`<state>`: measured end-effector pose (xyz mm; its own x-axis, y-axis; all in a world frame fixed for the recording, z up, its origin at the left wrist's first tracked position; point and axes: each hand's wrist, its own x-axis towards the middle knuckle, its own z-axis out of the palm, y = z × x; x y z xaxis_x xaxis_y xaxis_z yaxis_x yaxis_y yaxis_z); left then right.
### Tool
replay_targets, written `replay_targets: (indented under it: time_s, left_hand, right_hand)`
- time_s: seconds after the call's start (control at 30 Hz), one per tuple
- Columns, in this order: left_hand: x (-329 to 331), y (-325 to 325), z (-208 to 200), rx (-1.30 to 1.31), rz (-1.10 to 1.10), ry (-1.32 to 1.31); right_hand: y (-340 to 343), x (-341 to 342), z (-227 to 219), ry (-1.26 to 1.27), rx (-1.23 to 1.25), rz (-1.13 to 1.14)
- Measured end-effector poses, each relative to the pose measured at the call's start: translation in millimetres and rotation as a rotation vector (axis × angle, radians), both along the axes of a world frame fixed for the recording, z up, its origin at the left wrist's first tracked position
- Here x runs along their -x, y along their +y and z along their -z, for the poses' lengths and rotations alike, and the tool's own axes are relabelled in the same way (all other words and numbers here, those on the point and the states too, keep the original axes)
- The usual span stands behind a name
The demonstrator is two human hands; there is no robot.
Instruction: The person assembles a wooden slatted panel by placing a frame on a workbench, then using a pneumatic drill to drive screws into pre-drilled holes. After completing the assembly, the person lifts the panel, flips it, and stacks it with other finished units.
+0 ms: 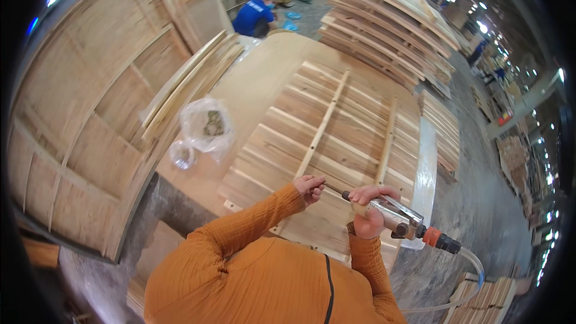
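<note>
My right hand (369, 223) is wrapped round an air screwdriver (398, 218) with a silver body and an orange-and-black hose fitting. Its long thin bit points left, toward my left hand (308, 189). The fingers of that hand are pinched together at the tip of the bit; whatever they hold is too small to make out. Both hands are above a slatted wooden panel (288, 138). Two pale battens lie across the slats, a left batten (324, 121) with dark holes along it and a right batten (387, 141).
A clear plastic bag (207, 125) of small brownish pieces and a plastic roll (182, 155) sit on the tabletop (252, 84) to the left. A clear hose (477, 270) trails from the screwdriver. Stacked slatted panels (384, 30) stand behind; a person (255, 18) in blue crouches beyond.
</note>
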<state>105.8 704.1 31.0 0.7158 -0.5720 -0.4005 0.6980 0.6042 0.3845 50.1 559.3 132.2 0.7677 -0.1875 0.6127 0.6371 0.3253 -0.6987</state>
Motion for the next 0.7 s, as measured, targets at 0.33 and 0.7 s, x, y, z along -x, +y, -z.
replay_targets:
  time_s: [0.33,0.7]
  left_hand:
    - [32,116,-7,0.037,-0.028,0.162]
    - [-129,332,84,-0.980,-0.492,-0.493]
  right_hand:
    - [110,-8,-5,-0.088,-0.024,-0.095]
    - [145,2,-15,-0.186,0.057,0.025]
